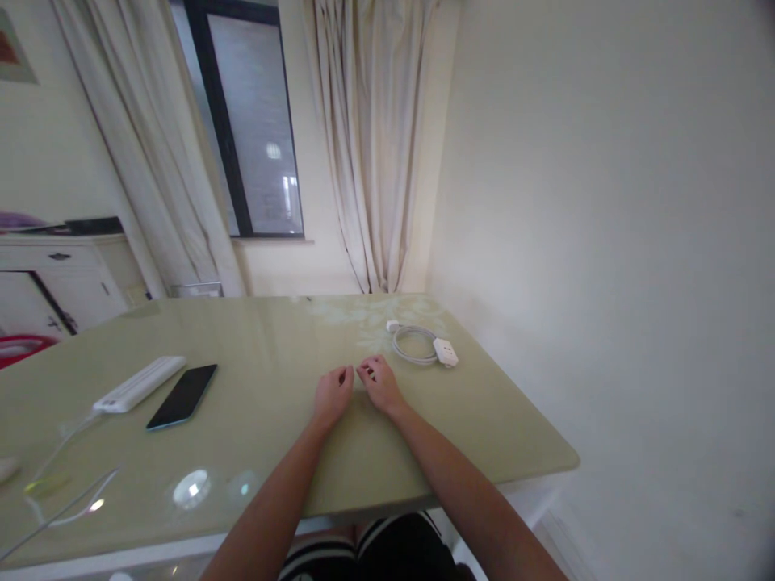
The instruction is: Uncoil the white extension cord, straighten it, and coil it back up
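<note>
My left hand [333, 395] rests on the greenish tabletop [254, 452], its fingers curled in with nothing visible in them. Close beside it lies my right hand [380, 385], also loosely closed, its fingertips almost meeting the left ones. Just beyond my right hand is a coiled extension cord: a grey-white cable loop [403, 352] with a small white socket block [446, 353] at its right and a white plug [393, 326] at its far left. Neither hand touches the cord.
Left on the table, a dark phone [182, 397] lies beside a white power strip [142, 385], whose cord runs toward the near left edge. A thin white cable [73, 516] lies there too. A wall [605, 242] borders the table's right side; a white cabinet [73, 278] stands far left.
</note>
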Demonstrator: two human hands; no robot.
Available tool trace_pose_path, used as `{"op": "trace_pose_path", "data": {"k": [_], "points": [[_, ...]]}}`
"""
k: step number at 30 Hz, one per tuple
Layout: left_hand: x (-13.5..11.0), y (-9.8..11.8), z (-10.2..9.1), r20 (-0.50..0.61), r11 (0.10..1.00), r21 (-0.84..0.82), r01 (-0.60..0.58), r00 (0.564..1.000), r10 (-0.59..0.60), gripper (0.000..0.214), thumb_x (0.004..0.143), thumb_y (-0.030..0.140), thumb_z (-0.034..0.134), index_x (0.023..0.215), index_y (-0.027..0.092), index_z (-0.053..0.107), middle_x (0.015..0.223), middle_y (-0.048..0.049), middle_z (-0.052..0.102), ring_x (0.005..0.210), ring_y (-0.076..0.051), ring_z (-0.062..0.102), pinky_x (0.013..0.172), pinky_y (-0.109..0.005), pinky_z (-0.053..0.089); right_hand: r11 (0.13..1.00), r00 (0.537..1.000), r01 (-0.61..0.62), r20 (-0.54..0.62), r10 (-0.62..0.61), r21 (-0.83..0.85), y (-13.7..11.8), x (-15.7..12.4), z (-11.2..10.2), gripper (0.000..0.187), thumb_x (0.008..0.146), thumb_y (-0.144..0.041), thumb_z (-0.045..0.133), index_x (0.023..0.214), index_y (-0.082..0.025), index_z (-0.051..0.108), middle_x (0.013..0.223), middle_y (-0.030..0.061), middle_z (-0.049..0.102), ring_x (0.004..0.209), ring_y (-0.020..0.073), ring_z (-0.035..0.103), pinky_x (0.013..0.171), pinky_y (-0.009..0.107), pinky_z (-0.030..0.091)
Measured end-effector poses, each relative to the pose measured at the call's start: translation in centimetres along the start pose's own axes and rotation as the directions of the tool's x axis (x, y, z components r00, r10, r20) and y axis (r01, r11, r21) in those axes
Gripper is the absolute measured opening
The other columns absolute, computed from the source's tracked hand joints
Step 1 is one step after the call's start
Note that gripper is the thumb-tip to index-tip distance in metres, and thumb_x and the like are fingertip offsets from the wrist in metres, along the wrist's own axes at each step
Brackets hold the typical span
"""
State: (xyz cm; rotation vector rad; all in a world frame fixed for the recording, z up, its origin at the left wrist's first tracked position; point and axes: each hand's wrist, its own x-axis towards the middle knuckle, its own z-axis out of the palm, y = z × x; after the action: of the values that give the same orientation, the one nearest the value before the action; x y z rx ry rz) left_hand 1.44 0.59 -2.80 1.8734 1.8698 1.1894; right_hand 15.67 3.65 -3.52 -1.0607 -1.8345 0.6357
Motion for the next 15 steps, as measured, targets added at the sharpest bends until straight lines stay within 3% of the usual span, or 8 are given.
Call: {"op": "trace_pose_path", "data": {"k": [15], "points": [[-0.16,0.58,-0.24,0.031,1.0,0.008,-0.005,0.999,0.005,0.046,0.098,0.043,0.039,0.065,0.017,0.057,0.061,-0.0016,0.054,0.058,-0.014,0.043,0.059,-0.029,0.024,0.999,0.998,-0.039,-0.048,0.038,-0.019,0.3,0.11,-0.34,0.015,0.096,-0.028,0.059,0.093,-0.017,0.069,0.103,0.0071,0.062,0.084,0.0147,0.062,0.073,0.027,0.052]]}}
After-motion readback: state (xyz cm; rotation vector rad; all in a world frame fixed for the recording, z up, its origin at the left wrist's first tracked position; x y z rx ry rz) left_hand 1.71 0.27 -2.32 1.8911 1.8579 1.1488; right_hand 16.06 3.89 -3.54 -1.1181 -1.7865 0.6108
